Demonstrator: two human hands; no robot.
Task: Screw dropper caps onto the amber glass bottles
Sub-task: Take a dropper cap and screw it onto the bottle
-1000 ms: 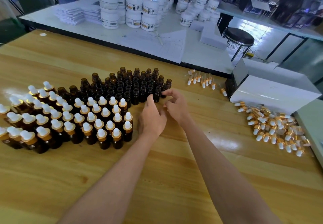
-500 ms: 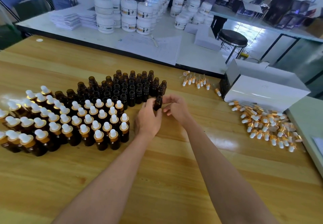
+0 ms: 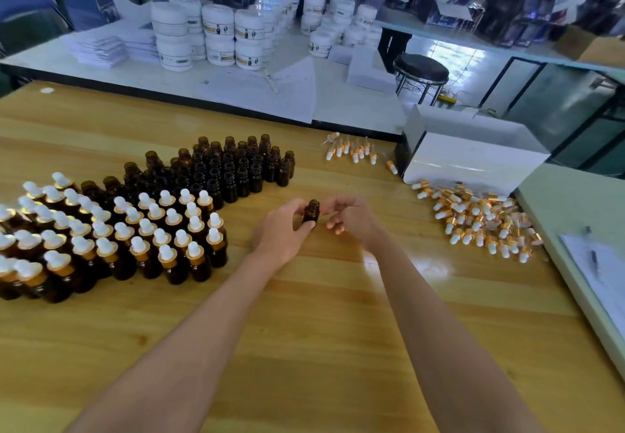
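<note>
**One uncapped bottle pulled out of the cluster**

Both my hands have drawn back from the bottle cluster, bringing one amber bottle along; wooden table beneath; capped bottles left, uncapped ones behind; dropper caps heaped right; left hand pinches the upright open bottle; right hand beside it, fingers loosely curled, holding nothing I can see.

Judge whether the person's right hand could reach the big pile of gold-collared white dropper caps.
Probably yes: the right hand holds nothing, and bare wooden table lies between it and the pile of dropper caps.
</note>
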